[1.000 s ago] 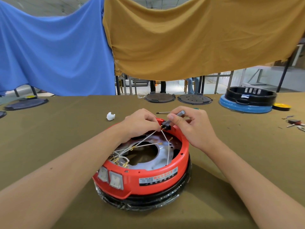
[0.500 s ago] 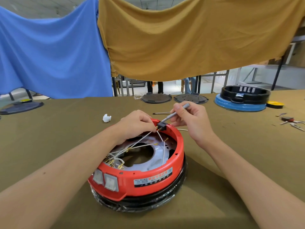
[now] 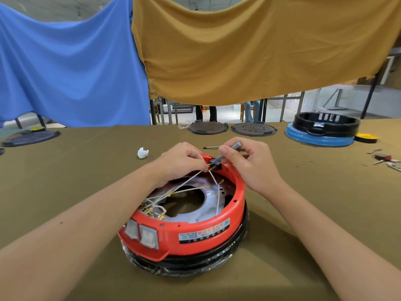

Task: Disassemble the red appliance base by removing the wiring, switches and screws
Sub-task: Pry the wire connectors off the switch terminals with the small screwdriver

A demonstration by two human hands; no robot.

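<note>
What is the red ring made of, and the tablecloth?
The red ring looks like glossy moulded plastic: it is evenly coloured, shines smoothly, and has shaped switch holes. The tablecloth looks like matte woven fabric: it is dull olive, has no shine, and creases softly. Neither can be told for certain by sight.

table [image 3: 86, 170]: olive cloth | on it: red appliance base [image 3: 195, 237]; white scrap [image 3: 143, 153]; two dark discs [image 3: 231, 128]; blue-black base [image 3: 321, 131]
</note>
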